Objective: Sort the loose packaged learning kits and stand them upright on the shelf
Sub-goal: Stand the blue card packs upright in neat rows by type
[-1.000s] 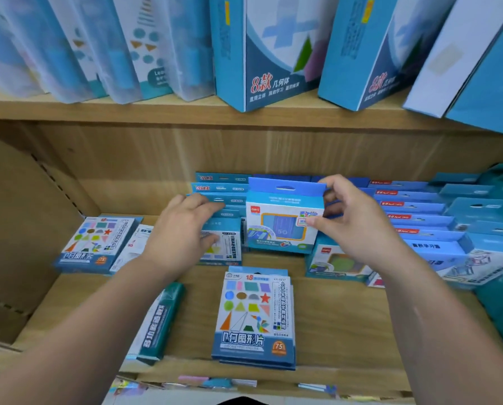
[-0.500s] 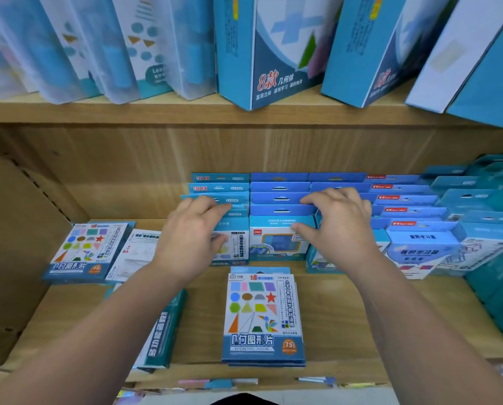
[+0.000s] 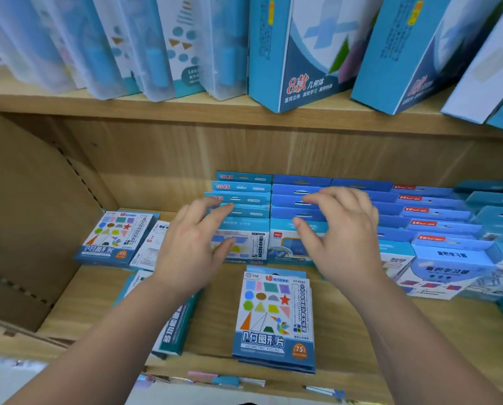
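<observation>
Now left hand (image 3: 192, 249) and right hand (image 3: 341, 241) are spread loose (holding nothing); flat kit (image 3: 273, 320) lies between them, toward shelf (image 3: 218, 311) front edge, long axis front-to-back.

Body in view: two arms only. The left hand (image 3: 186, 252) and the right hand (image 3: 341, 238) are bare and uncovered to the fingertips; blur hides nail detail. The left forearm (image 3: 104, 340) and the right forearm (image 3: 419, 331) are bare along their whole visible length, wrist to frame edge. A small dark patch (image 3: 246, 403) at the bottom edge, centre, cannot be identified.
</observation>
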`<state>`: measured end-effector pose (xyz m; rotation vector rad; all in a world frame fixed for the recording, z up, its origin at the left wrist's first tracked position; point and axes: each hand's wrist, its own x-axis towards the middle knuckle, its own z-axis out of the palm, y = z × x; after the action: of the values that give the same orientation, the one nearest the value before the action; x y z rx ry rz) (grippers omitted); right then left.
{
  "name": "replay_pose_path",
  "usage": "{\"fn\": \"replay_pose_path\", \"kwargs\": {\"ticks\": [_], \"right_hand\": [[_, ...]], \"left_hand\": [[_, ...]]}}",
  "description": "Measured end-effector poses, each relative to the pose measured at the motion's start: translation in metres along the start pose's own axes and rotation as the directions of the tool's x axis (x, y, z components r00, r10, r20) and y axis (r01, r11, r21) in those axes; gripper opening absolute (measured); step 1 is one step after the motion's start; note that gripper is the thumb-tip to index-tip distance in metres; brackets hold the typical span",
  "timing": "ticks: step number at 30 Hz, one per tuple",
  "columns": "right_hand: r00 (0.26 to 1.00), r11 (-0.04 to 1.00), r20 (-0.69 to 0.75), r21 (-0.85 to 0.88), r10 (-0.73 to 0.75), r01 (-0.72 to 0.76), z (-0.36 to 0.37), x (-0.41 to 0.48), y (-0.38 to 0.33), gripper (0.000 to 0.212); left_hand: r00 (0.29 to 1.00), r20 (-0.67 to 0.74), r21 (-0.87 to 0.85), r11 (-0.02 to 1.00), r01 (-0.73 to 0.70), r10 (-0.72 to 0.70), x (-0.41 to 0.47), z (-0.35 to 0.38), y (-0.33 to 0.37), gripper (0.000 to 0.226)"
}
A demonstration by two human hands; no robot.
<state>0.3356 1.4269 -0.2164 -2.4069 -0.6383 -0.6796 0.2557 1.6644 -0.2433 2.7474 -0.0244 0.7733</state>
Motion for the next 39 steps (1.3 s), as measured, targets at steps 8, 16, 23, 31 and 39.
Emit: {"fn": "replay_pose_path", "kwargs": {"ticks": [8, 16, 23, 31, 39], "right_hand": [[0.954, 0.954, 0.246, 0.285, -0.171, 0.097, 0.049, 0.002, -0.078, 0.031], [0.736, 0.937, 0.659, 0.335, -0.158, -0.099, 0.124, 0.009, -0.172, 0.036], [0.574, 0.992, 0.817, 0.113, -0.058, -0.060, 0.170, 0.001, -0.195, 0.070], [0.536, 0.994, 0.844, 0.059, -0.003, -0.087, 0.160, -0.020, -0.180, 0.069], [0.576, 0.998, 0.817, -0.064, 0.040, 0.021, 0.151, -0.030, -0.178, 0.064]], "left_hand": [[0.897, -0.033, 0.087, 0.892, 0.443, -0.442, -0.054, -0.037, -0.087, 0.048], [0.756, 0.159, 0.223, 0.769, 0.599, -0.635, -0.066, -0.053, -0.173, 0.049], [0.760, 0.330, 0.314, 0.824, 0.471, -0.560, -0.073, -0.035, -0.185, 0.075], [0.801, 0.348, 0.293, 0.868, 0.400, -0.487, -0.077, -0.035, -0.188, 0.091], [0.790, 0.328, 0.126, 0.853, 0.507, -0.518, -0.084, -0.033, -0.178, 0.073]]}}
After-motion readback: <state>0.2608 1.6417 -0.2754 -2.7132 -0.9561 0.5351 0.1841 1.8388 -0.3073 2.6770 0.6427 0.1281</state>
